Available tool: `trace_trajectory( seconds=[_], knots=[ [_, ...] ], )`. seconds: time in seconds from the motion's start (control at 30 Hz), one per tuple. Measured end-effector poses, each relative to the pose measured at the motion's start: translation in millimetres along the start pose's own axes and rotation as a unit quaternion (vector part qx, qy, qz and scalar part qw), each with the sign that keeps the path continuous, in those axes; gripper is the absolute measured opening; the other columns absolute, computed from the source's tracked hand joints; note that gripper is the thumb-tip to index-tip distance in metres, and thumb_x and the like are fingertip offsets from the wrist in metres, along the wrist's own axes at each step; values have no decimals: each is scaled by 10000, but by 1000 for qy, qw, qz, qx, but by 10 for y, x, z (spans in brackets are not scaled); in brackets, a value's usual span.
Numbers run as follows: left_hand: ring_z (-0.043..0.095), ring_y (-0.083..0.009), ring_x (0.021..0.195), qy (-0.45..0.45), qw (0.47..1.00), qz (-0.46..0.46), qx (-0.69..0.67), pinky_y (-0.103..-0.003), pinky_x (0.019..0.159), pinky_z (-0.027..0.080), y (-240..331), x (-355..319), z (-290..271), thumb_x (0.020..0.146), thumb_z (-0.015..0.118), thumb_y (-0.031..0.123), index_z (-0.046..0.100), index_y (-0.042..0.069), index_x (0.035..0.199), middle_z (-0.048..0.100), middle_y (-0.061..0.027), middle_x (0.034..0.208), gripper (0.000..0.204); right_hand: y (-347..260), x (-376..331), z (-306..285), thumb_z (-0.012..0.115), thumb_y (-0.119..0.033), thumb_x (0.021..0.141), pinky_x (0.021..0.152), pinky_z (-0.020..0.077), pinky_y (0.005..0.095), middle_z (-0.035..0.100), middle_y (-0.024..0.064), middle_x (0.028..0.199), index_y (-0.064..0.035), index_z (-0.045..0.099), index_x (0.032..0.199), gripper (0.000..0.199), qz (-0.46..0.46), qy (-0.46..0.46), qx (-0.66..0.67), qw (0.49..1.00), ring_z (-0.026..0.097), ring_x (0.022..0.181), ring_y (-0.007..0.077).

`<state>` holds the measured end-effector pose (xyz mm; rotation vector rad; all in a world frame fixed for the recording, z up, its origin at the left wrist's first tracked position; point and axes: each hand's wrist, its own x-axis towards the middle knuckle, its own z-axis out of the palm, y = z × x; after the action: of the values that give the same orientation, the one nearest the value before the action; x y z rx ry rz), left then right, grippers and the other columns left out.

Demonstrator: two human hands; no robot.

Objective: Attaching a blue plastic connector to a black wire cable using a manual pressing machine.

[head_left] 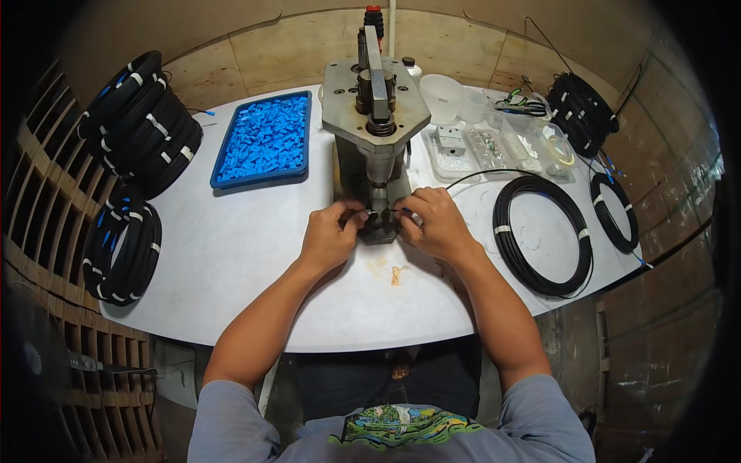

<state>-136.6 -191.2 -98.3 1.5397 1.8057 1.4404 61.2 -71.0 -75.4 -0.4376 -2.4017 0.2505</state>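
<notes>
A metal bench press (378,108) stands mid-table, with its ram down over a small base. My left hand (333,231) is at the left side of the base, with thumb and fingers pinched together. What sits in that pinch is too small to make out. On the other side, my right hand (434,222) is closed on the end of a black cable (482,174). This cable arcs from behind the hand to a black cable coil (505,239) lying on the right, bound with white ties. Both hands' fingertips are close beneath the ram.
A blue tray (306,166) full of small blue parts lies left of the press. Stacked cable coils (150,131) and further coils (147,247) occupy the left edge. Clear plastic boxes (455,166), a white bowl (441,96) and more coils (583,116) stand on the right.
</notes>
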Motion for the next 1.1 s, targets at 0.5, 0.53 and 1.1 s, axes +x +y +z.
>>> trace_trajectory(
  seconds=[0.5,0.53,1.1],
  knots=[
    [729,-175,757,3,1000,8,9,-301,712,564,7,-8,-11,945,677,70,713,-55,1051,760,-142,832,168,11,12,-3,746,-52,783,800,475,394,655,82,837,-80,723,959,180,0,-7,10,1000,639,821,291],
    [730,-175,759,3,1000,4,5,-301,712,564,14,-11,-11,945,677,71,711,-57,1050,760,-143,832,169,13,12,-2,743,-49,786,798,475,394,656,82,836,-80,724,959,177,2,-11,11,1000,640,818,292],
    [734,-173,766,8,1000,2,8,-302,714,569,-17,-7,2,948,685,77,706,-58,1058,763,-144,845,175,38,3,-12,742,-52,791,790,473,390,660,70,835,-108,732,969,187,-1,-12,18,1000,645,816,282]
  ],
)
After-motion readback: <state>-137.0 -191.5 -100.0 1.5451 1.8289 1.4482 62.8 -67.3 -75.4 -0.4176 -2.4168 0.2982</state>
